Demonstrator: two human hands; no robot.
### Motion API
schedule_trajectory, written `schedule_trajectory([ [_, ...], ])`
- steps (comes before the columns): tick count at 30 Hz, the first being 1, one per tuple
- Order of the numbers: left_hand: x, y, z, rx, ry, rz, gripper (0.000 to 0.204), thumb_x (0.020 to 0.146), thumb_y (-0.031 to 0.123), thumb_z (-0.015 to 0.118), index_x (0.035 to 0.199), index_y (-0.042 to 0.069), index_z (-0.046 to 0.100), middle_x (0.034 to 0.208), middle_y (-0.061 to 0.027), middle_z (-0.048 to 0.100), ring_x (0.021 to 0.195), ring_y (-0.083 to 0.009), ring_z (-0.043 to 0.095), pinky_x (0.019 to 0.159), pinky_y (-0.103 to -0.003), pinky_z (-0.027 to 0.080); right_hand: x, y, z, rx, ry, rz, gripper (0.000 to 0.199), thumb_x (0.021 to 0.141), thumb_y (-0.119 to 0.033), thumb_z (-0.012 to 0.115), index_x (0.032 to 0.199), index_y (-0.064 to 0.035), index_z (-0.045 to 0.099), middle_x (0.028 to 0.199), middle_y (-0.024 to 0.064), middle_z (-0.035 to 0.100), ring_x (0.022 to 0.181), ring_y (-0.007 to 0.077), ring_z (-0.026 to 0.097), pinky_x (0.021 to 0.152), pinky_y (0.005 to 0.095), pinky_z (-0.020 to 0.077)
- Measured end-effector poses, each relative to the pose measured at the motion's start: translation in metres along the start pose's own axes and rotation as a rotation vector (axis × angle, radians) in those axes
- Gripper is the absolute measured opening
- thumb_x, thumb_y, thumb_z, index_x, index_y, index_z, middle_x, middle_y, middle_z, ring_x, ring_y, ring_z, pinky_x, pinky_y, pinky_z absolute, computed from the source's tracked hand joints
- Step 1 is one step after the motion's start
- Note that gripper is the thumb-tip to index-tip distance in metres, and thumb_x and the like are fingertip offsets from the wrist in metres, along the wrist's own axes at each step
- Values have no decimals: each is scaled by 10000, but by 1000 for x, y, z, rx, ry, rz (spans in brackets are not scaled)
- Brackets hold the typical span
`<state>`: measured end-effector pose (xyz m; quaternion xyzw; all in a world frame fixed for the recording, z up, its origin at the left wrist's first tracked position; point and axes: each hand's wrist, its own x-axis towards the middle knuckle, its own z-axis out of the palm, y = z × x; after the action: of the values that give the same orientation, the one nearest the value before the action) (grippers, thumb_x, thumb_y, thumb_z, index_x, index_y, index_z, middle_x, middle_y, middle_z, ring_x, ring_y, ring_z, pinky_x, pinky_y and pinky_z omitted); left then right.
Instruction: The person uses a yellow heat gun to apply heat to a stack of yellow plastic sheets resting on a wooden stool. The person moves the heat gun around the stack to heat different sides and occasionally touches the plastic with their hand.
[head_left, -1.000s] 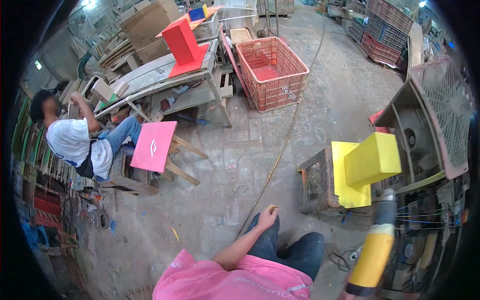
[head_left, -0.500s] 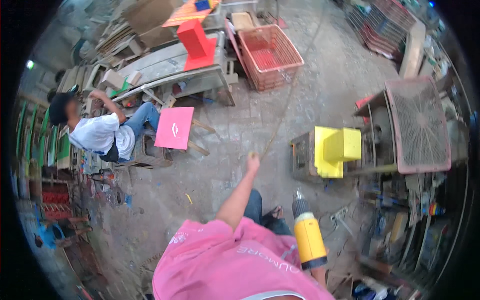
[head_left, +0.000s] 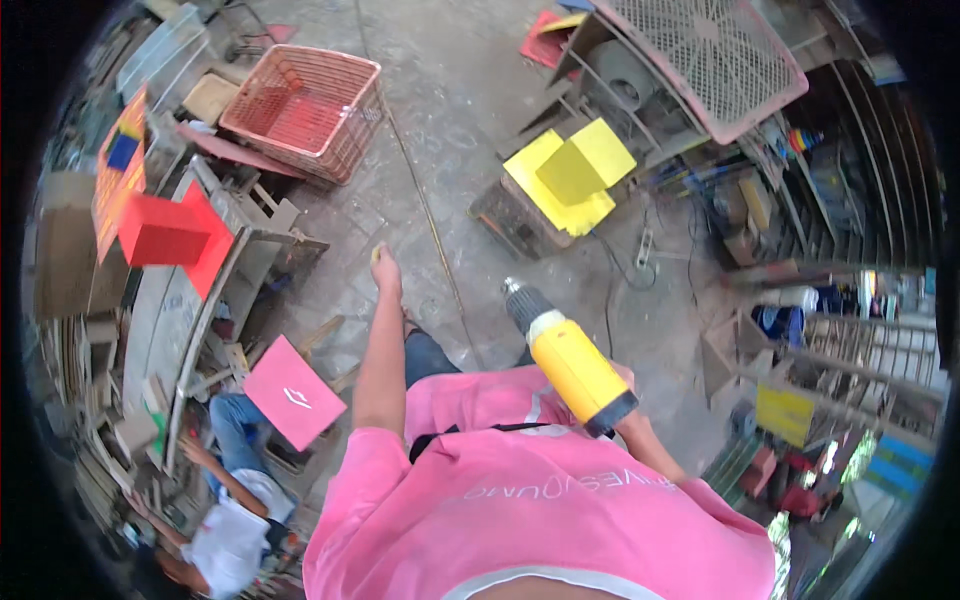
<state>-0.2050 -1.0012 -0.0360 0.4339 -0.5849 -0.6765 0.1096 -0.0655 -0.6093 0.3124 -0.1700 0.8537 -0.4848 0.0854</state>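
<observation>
In my right hand (head_left: 625, 383), mostly hidden behind the tool, is a yellow cordless drill (head_left: 578, 365) with a dark chuck. It points up and to the left, in front of my pink shirt. My left arm stretches forward, away from my body. The fingers of my left hand (head_left: 384, 270) are closed, and a small yellowish bit shows at their tips, too small to name. A thin cord (head_left: 430, 215) runs to the right of that hand, apart from it. Ahead on the right, a yellow board with a yellow box shape (head_left: 600, 155) rests on a low stand.
A red plastic basket (head_left: 355, 130) stands ahead on the left. The workbench (head_left: 160, 320) at left bears a red box shape (head_left: 165, 232). A pink panel (head_left: 295, 390) lies on a stool beside a seated co-worker (head_left: 230, 540). A pink-rimmed grille (head_left: 710, 60) is at upper right.
The view has turned to the right, so the bench, basket and co-worker sit further left. My left hand, earlier at the cord, now appears apart from it. The drill stays in my right hand.
</observation>
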Motion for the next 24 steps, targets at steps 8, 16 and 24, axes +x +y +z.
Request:
schedule_trajectory([
  [8, 104, 121, 24, 357, -403, -52, 399, 941, 335, 525, 1208, 43, 575, 1170, -91, 615, 1059, -216, 585, 842, -380, 472, 67, -50, 110, -30, 311, 144, 284, 687, -146, 759, 926, -16, 677, 866, 156, 674, 787, 318, 663, 707, 379, 513],
  [16, 154, 143, 78, 396, -563, -76, 372, 939, 357, 546, 1136, 48, 610, 1014, -56, 634, 881, -150, 557, 742, -311, 447, 159, -34, 193, 235, 643, 587, 320, 663, -103, 800, 934, 1, 667, 913, 106, 692, 840, 213, 676, 753, 332, 520],
  [24, 168, 136, 5, 600, -840, -398, 251, 950, 314, 551, 1048, 106, 651, 874, -2, 652, 708, -87, 563, 625, -260, 438, 297, -27, 203, -23, 655, 704, 411, 694, -94, 730, 1069, 18, 601, 1026, 207, 654, 947, 352, 640, 808, 375, 501],
])
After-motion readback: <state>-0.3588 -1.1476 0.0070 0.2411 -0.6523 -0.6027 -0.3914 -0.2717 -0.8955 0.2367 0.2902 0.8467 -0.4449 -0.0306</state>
